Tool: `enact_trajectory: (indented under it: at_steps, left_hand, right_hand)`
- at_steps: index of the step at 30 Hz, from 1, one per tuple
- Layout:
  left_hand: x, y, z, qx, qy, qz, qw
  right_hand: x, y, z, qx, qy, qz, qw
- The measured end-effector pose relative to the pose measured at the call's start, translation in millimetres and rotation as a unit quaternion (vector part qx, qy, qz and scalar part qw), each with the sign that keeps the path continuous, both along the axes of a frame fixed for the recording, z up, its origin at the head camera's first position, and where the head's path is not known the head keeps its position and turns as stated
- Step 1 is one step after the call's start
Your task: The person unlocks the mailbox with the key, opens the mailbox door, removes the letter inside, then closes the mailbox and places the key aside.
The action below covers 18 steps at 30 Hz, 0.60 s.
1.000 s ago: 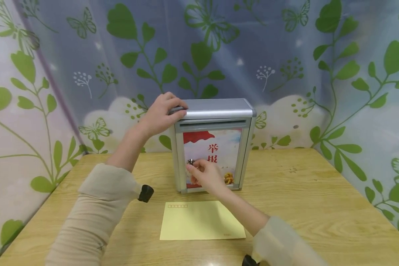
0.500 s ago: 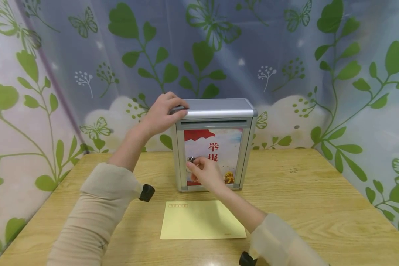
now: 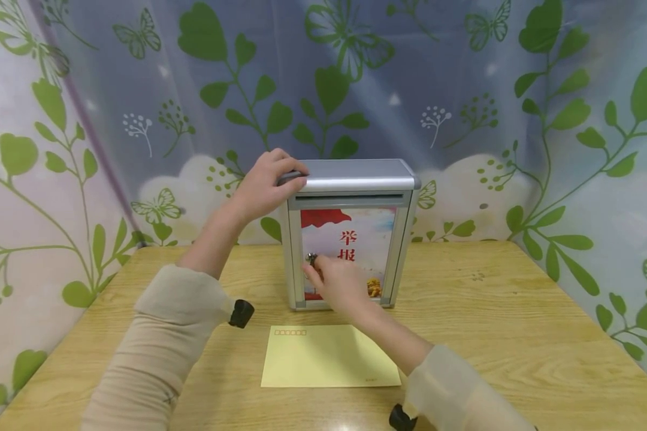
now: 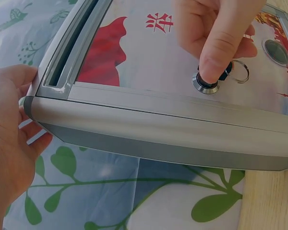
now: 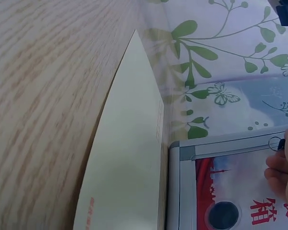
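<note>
A silver-framed drop box (image 3: 350, 175) with a slot near its top and a printed front panel stands upright on the table. My left hand (image 3: 266, 182) grips its upper left corner, thumb in front and the other fingers over the top and behind; the left wrist view shows this hand (image 4: 12, 124) at the slot end. With thumb and fingers my right hand (image 3: 336, 284) pinches a black-headed key at the round metal lock (image 4: 205, 86) on the left side of the panel. A key ring (image 4: 245, 72) hangs beside it. The fingers cover most of the key.
A yellow envelope (image 3: 323, 362) lies flat on the wooden table (image 3: 507, 335), just in front of the box and under the right forearm. Behind the table hangs a leaf-patterned curtain (image 3: 410, 78). A dark round window (image 4: 277, 51) sits low in the panel.
My right hand has turned at the lock, its back now facing up more and its fingers tucked under. The left hand keeps its hold on the box corner; the envelope lies still.
</note>
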<state>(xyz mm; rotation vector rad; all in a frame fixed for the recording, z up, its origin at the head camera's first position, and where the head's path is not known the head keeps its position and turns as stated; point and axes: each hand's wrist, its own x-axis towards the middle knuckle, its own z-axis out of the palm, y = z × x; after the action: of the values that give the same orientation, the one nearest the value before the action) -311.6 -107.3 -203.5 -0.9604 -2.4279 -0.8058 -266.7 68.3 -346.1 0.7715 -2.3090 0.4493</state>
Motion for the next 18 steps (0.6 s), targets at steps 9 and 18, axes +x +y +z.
enact_trajectory:
  at_steps: [9,18]
  left_hand:
    - [-0.6,1.4,-1.5,0.004,0.002,0.0,1.0]
    - [1.7,1.3,-5.2,0.014,0.007,0.004,0.9999]
  right_hand:
    - [-5.1,1.4,-3.3,0.068,0.192,-0.027,0.9786]
    - [-4.2,-0.5,-1.2,0.103,0.235,-0.021,0.9664]
